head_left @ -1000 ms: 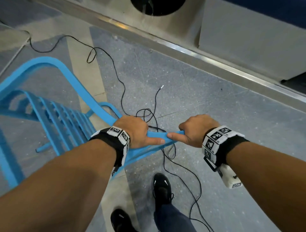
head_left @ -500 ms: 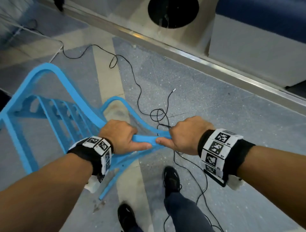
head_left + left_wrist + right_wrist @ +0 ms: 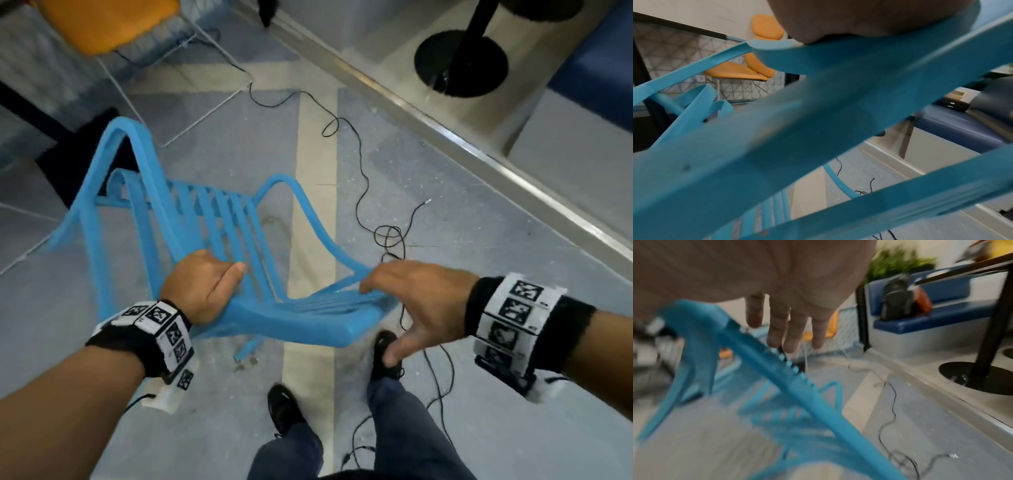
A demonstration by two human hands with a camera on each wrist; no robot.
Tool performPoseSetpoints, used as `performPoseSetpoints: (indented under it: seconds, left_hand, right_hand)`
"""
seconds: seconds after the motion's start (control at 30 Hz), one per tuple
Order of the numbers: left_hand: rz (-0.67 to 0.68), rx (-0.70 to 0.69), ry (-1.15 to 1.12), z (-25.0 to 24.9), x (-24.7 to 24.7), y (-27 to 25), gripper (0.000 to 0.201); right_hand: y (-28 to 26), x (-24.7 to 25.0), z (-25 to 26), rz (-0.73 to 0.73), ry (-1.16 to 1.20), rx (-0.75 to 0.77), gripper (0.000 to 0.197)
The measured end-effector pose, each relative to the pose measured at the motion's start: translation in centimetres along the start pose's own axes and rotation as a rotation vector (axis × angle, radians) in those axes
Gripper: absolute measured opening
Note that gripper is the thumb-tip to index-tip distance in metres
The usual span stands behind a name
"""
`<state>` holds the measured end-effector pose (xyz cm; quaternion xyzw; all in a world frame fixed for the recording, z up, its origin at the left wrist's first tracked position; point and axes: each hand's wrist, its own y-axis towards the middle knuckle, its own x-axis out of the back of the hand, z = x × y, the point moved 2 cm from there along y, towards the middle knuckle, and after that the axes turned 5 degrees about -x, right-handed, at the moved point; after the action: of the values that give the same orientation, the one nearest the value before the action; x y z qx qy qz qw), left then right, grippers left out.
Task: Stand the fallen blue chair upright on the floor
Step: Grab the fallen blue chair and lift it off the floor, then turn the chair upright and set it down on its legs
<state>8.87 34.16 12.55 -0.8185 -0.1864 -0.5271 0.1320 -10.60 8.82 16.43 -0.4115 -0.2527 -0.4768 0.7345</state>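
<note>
The blue slatted chair [image 3: 212, 219] stands nearly upright in front of me, its seat facing up and its back rail nearest me. My left hand [image 3: 205, 284] grips the left part of that top rail, fingers curled round it. My right hand [image 3: 411, 301] hovers open at the rail's right end with fingers spread. In the right wrist view the fingers [image 3: 785, 331] are straight and just above the blurred chair [image 3: 797, 394]. In the left wrist view the palm [image 3: 859, 19] presses on the chair's rail [image 3: 797, 129]. Whether all its legs touch the floor is hidden.
A loose black cable [image 3: 359, 178] winds over the floor right of the chair and past my shoes [image 3: 284, 407]. An orange wire-frame chair [image 3: 102, 24] stands at the back left. A metal-edged step [image 3: 479, 154], a black table base [image 3: 459, 61] and a blue bench [image 3: 599, 68] lie to the right.
The chair has swung up from lying low to nearly upright, with its seat now in view. My right hand has let go of the rail and opened. My left hand keeps its grip.
</note>
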Motion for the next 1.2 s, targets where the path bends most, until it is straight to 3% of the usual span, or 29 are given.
performPoseSetpoints:
  seconds: [0.1,0.2,0.3,0.47,0.57,0.73,0.8,0.93,1.07,1.2]
  left_hand:
    - [0.032,0.008,0.042,1.6,0.0,-4.0,0.055]
    - [0.063,-0.007,0.048,3.1,-0.4,-6.8,0.054]
    - [0.030,0.009,0.031,4.7,0.9,-7.7,0.051]
    - [-0.047,0.061,0.001,5.4,3.5,-10.3,0.042]
    - [-0.102,0.166,-0.033,7.2,4.4,-12.1,0.051]
    - [-0.261,0.248,-0.113,9.1,7.2,-15.1,0.050]
    - [-0.331,0.267,-0.140,9.1,8.3,-16.0,0.047]
    - [-0.433,0.312,-0.207,9.8,9.6,-18.7,0.042]
    - [-0.366,0.334,-0.185,9.4,8.4,-22.1,0.044]
    - [-0.236,0.580,-0.195,8.8,7.8,-26.1,0.060]
  right_hand:
    - [2.4,-4.9,2.8,0.072,-0.081,0.025,0.035]
    - [4.0,-8.2,5.8,0.124,-0.105,0.042,0.029]
    - [4.9,-8.2,7.3,0.042,-0.020,-0.024,0.019]
    - [6.8,-5.5,10.7,-0.014,-0.115,0.089,0.018]
    - [8.0,-3.7,13.1,-0.053,-0.205,0.154,0.017]
    - [10.0,-0.2,18.3,0.048,-0.368,0.186,0.011]
    - [10.5,1.5,20.4,0.087,-0.441,0.204,0.017]
    - [11.7,4.1,24.6,0.084,-0.583,0.270,0.010]
    - [12.6,2.4,27.5,0.129,-0.679,0.429,0.016]
    - [13.4,-0.8,29.7,0.114,-0.653,0.541,0.023]
